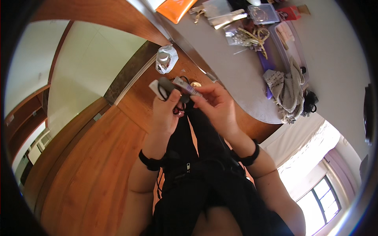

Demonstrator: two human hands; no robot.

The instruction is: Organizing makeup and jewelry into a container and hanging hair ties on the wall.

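Note:
Near the middle of the head view, my left hand [166,110] is closed around a bundle: a grey rounded item [167,85], a white item [156,88] and black looped cords or hair ties [178,110]. My right hand [214,104] pinches a small pale tube [187,86] with purple print between thumb and fingers. The tube lies just right of the bundle, tilted; whether they touch, I cannot tell. Both hands are above my black-clothed lap. Each forearm wears a black band.
A grey tabletop [236,79] on the right holds hair clips [257,38], a clear box [263,14], a lilac tray [299,50], a grey knitted cloth [288,85] and an orange packet [175,10]. Beyond my hands, a plastic bag [166,59] stands on a wooden surface.

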